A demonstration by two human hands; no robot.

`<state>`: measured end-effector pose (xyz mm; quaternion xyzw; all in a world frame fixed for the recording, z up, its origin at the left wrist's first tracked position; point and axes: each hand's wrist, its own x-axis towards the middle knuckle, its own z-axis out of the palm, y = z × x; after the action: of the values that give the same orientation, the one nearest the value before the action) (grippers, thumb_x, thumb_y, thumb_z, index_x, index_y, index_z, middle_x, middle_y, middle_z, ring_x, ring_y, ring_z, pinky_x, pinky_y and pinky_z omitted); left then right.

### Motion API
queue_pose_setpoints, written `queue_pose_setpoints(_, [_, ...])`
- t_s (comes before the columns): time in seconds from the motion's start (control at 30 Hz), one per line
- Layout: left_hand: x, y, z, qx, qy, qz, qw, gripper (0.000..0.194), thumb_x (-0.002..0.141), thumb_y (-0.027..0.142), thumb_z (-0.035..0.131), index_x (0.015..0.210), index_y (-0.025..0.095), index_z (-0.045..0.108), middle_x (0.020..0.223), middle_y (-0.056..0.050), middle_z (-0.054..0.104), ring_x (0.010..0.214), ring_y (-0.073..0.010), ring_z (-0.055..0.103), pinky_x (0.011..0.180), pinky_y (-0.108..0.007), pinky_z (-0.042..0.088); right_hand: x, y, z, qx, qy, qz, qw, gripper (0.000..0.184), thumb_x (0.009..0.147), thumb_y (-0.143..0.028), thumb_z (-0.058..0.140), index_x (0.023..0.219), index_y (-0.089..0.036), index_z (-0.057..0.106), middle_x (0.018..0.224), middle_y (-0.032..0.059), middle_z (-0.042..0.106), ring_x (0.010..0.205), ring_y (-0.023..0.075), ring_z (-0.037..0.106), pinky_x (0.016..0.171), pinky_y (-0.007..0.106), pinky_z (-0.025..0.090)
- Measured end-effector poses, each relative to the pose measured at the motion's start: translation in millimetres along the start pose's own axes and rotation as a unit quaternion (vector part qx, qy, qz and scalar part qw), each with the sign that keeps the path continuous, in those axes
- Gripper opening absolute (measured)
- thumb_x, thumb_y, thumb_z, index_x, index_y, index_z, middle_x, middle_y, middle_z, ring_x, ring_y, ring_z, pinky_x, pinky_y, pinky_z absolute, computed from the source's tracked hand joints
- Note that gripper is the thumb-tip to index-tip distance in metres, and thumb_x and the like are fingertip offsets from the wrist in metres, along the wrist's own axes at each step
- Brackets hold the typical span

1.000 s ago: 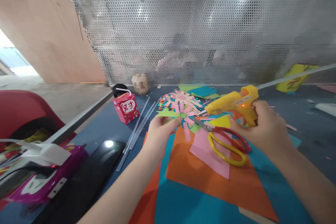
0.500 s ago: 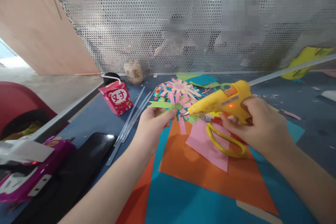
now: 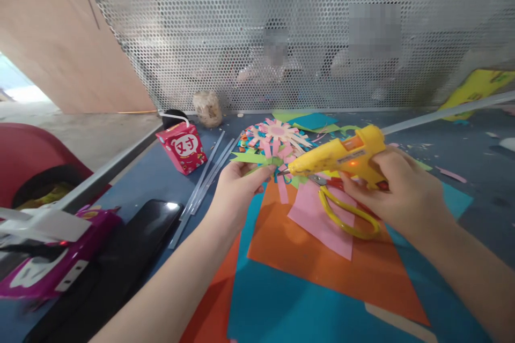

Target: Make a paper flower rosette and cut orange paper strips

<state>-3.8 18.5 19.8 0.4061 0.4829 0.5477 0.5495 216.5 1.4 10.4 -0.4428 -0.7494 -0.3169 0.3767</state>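
Observation:
My left hand pinches a green paper strip, its fingers partly hidden behind the thumb. A yellow hot glue gun with a lit orange light is gripped in my right hand; a clear glue stick runs out of its back. The gun's nozzle points left, close to my left fingertips; whether it touches the paper I cannot tell. Just behind lie fringed pink and cream paper flowers. Below the gun, yellow-handled scissors rest on a pink paper piece and an orange sheet.
A red drink carton with a straw, clear glue sticks, a black phone and a purple power strip are on the left. Blue paper lies in front. A perforated metal screen stands behind, people beyond it.
The whole view has shifted slightly. Both hands keep their grips, and the glue gun stays beside the green paper strip, its nozzle about level with my left fingertips.

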Motion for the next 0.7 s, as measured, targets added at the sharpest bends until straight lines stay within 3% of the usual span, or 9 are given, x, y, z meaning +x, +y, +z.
queue_pose_setpoints(0.7, [2.9,-3.9,-3.4,0.018,-0.031,0.014,0.999,0.023,0.061,0.023,0.07,0.079,0.011,0.06,0.07,0.0,0.057,0.058,-0.0075,0.048,0.049,-0.021,0.033,3.2,-0.5,-3.0,-0.004,0.022,-0.026,0.999,0.014,0.082,-0.031,0.052,0.075,-0.022,0.043,0.082,0.003,0.064,0.067,0.0103,0.062,0.049,0.017,0.045])
